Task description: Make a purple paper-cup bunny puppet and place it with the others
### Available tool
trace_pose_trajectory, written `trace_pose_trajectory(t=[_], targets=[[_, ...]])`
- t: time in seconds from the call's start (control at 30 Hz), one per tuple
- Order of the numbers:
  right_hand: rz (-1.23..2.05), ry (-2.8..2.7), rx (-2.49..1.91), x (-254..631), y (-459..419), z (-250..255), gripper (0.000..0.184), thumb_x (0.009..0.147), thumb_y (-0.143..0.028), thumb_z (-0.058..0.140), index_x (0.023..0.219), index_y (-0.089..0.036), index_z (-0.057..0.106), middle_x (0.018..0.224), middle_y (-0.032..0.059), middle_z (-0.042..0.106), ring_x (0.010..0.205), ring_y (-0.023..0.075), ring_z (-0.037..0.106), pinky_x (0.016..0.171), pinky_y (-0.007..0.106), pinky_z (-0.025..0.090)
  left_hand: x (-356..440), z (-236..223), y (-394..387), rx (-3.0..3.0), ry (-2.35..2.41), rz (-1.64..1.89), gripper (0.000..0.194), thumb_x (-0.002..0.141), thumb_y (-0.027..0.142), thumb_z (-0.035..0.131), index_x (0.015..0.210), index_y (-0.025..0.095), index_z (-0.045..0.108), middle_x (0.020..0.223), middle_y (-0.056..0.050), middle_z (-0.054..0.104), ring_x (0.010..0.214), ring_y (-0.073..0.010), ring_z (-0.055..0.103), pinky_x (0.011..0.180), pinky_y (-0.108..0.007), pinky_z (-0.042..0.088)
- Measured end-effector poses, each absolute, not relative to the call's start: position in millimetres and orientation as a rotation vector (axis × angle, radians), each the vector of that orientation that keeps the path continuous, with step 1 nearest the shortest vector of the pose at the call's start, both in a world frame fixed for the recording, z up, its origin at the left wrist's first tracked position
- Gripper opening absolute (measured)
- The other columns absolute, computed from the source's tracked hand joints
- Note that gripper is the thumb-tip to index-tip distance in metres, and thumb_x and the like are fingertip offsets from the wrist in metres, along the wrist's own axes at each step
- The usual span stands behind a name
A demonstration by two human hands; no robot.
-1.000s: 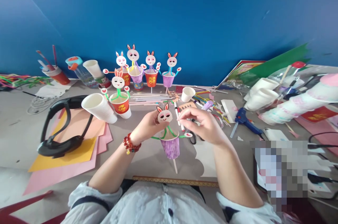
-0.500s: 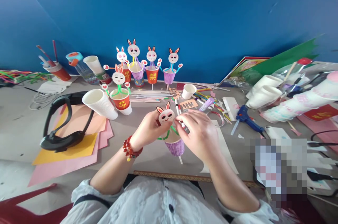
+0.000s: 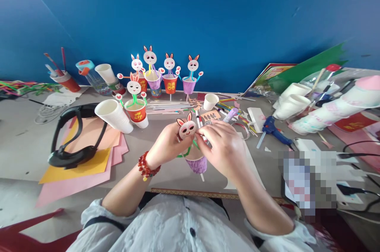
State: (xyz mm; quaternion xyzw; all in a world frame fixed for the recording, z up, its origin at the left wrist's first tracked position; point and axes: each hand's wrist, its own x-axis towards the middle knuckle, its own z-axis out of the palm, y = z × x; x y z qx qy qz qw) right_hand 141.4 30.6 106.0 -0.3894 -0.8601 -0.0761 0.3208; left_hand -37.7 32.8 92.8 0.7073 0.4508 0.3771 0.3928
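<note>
A round paper rabbit face (image 3: pixel 187 128) with pink-lined ears is pinched in my left hand (image 3: pixel 170 143), thumb across its lower edge. Below it a purple-coloured paper cup (image 3: pixel 197 165) hangs tilted, with green pipe-cleaner arms (image 3: pixel 186 152) rising from it and a white stick (image 3: pixel 202 177) poking out underneath. My right hand (image 3: pixel 221 145) is closed at the right edge of the face, fingertips pressed together near a green arm. What those fingertips grip is too small and hidden to make out.
Finished rabbit cups (image 3: pixel 170 82) stand along the blue wall. Stacked white cups (image 3: pixel 114 115) and a black headset (image 3: pixel 78 135) on coloured paper (image 3: pixel 74 169) lie left. A marker (image 3: pixel 198 119), a small white cup (image 3: pixel 211 102), a blue glue gun (image 3: pixel 274 131) and a power strip (image 3: pixel 307 149) lie about.
The camera view has turned slightly, so the items on the right sit a little further left. Both hands stay at the rabbit face, with only slight finger movement.
</note>
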Motion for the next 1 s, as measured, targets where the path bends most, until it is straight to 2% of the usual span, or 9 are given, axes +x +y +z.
trace_pose_trajectory(t=[0.17, 0.4, 0.53, 0.73, 1.0], targets=[[-0.193, -2.264, -1.028, 142, 28, 110, 0.018, 0.087, -0.009, 0.055, 0.074, -0.021, 0.057, 0.068, 0.0019, 0.067, 0.067, 0.0196, 0.062, 0.079, 0.035, 0.049, -37, 95, 30, 1.787, 1.152, 0.950, 0.024, 0.083, 0.021, 0.056, 0.063, 0.018, 0.042, 0.066, 0.004, 0.040, 0.064, -0.0099, 0.038, 0.057, -0.022, 0.031], [-0.133, -2.294, -1.025, 145, 24, 113, 0.014, 0.089, -0.012, 0.057, 0.078, -0.020, 0.059, 0.072, 0.0037, 0.070, 0.072, 0.0218, 0.066, 0.086, 0.039, 0.049, -38, 97, 27, 1.847, 1.132, 0.961, 0.024, 0.082, 0.018, 0.055, 0.063, 0.017, 0.041, 0.065, 0.004, 0.040, 0.064, -0.0097, 0.037, 0.057, -0.021, 0.031], [-0.136, -2.293, -1.031, 144, 24, 114, 0.017, 0.088, -0.011, 0.056, 0.075, -0.021, 0.057, 0.069, 0.0032, 0.068, 0.070, 0.0211, 0.064, 0.082, 0.038, 0.049, -37, 99, 26, 1.889, 1.117, 0.981, 0.028, 0.082, 0.018, 0.055, 0.062, 0.018, 0.037, 0.064, 0.005, 0.037, 0.062, -0.0092, 0.035, 0.056, -0.022, 0.029], [-0.092, -2.277, -1.025, 145, 23, 113, 0.016, 0.088, -0.011, 0.055, 0.076, -0.021, 0.058, 0.070, 0.0038, 0.068, 0.071, 0.0214, 0.064, 0.082, 0.038, 0.050, -38, 97, 25, 1.885, 1.127, 0.947, 0.025, 0.083, 0.017, 0.055, 0.063, 0.018, 0.040, 0.063, 0.005, 0.037, 0.062, -0.0096, 0.035, 0.056, -0.022, 0.030], [-0.045, -2.277, -1.021, 145, 21, 116, 0.018, 0.088, -0.011, 0.055, 0.074, -0.021, 0.058, 0.068, 0.0034, 0.065, 0.068, 0.0208, 0.063, 0.074, 0.036, 0.050, -37, 99, 21, 1.945, 1.101, 1.010, 0.018, 0.082, 0.017, 0.056, 0.068, 0.018, 0.044, 0.068, 0.004, 0.048, 0.063, -0.0102, 0.041, 0.058, -0.022, 0.034]])
